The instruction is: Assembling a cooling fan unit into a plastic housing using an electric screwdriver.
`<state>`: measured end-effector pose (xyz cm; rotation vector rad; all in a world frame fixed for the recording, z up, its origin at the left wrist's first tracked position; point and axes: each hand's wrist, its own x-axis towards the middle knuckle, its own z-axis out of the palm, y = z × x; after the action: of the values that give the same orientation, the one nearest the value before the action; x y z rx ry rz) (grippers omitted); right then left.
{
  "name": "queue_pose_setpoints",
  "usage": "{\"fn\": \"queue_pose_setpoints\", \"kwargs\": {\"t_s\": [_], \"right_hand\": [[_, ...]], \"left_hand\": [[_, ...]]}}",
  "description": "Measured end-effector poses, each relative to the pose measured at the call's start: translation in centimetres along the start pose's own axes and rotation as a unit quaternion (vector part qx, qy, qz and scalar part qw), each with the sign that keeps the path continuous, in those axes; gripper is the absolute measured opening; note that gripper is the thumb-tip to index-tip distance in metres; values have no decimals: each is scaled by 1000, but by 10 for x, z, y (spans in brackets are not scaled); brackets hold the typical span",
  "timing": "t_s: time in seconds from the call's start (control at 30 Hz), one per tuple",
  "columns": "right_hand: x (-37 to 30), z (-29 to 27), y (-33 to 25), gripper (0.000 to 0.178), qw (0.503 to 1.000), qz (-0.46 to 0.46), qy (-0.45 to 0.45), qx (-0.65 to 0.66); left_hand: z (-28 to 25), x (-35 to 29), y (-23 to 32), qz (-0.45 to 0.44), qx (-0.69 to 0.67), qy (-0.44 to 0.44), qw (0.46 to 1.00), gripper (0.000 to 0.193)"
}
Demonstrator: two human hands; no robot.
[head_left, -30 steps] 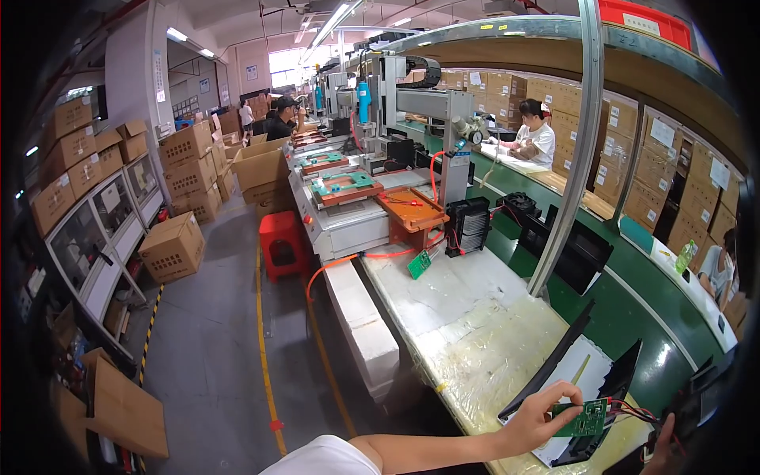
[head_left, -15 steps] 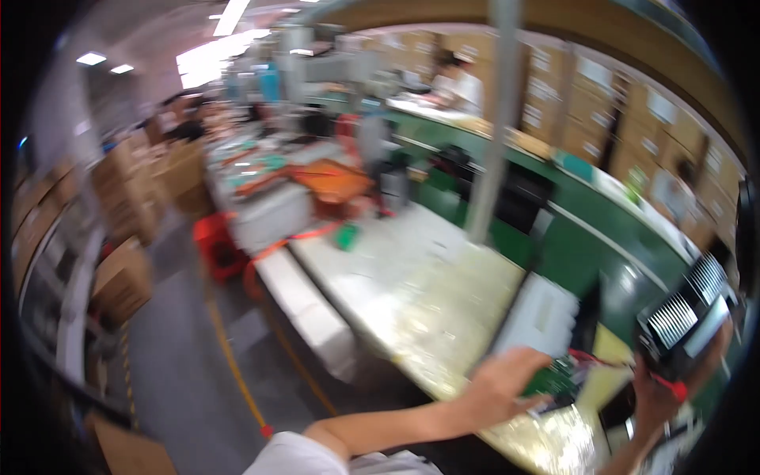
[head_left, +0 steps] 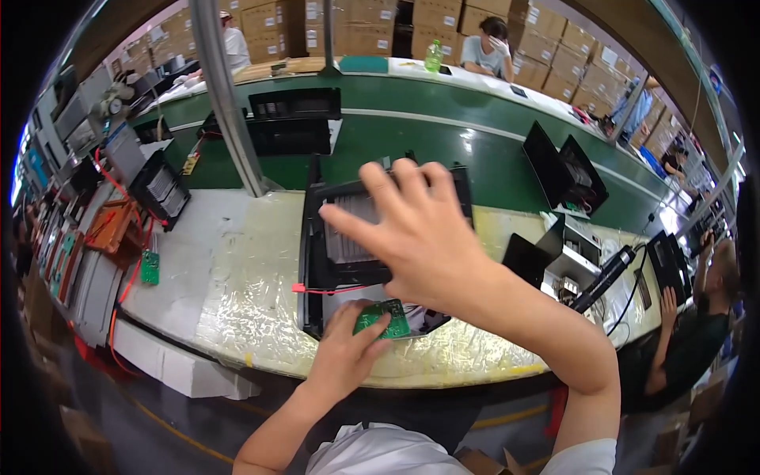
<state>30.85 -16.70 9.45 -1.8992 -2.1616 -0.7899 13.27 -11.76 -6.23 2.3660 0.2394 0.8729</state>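
In front of me on the bench lies a black open housing (head_left: pixel 311 222) with a grey finned metal block (head_left: pixel 348 237) inside it. My left hand (head_left: pixel 342 352) grips a green circuit board (head_left: pixel 382 318) at the housing's near side, thumb and fingers on its edges. Over the housing hovers my right hand (head_left: pixel 423 241), its fingers spread wide and nothing in them. It hides much of the housing's right half. A red connector (head_left: pixel 298 288) on a red wire sticks out past the housing's left edge, beside my left hand.
A metal post (head_left: pixel 224 103) rises behind the bench. At left are an orange box (head_left: pixel 115 229), a loose green board (head_left: pixel 150 267) and red cables. A black electric screwdriver (head_left: pixel 606 277) and a metal box (head_left: pixel 574 249) lie right. Co-workers sit across the green conveyor (head_left: pixel 380 131) and at far right.
My view has swung right. The black finned unit that was in my right hand appears to lie on the bench now, that hand open above it. My left hand has taken hold of the circuit board.
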Motion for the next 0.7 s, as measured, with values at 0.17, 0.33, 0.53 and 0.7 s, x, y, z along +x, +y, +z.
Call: {"fn": "queue_pose_setpoints", "kwargs": {"t_s": [0.17,0.33,0.53,0.7], "right_hand": [[30,53,-27,67,983,-39,-129,-124],[37,91,-37,55,971,-61,-187,-134],[30,98,-28,62,983,-40,-161,-77],[-13,54,-13,83,991,36,-43,124]], "left_hand": [[-3,-2,-34,-34,0,-43,998,37],[5,-6,-50,-58,-37,-74,995,38],[13,-14,-28,-60,-26,-76,995,36],[10,-9,-12,-53,-2,-79,995,37]]}}
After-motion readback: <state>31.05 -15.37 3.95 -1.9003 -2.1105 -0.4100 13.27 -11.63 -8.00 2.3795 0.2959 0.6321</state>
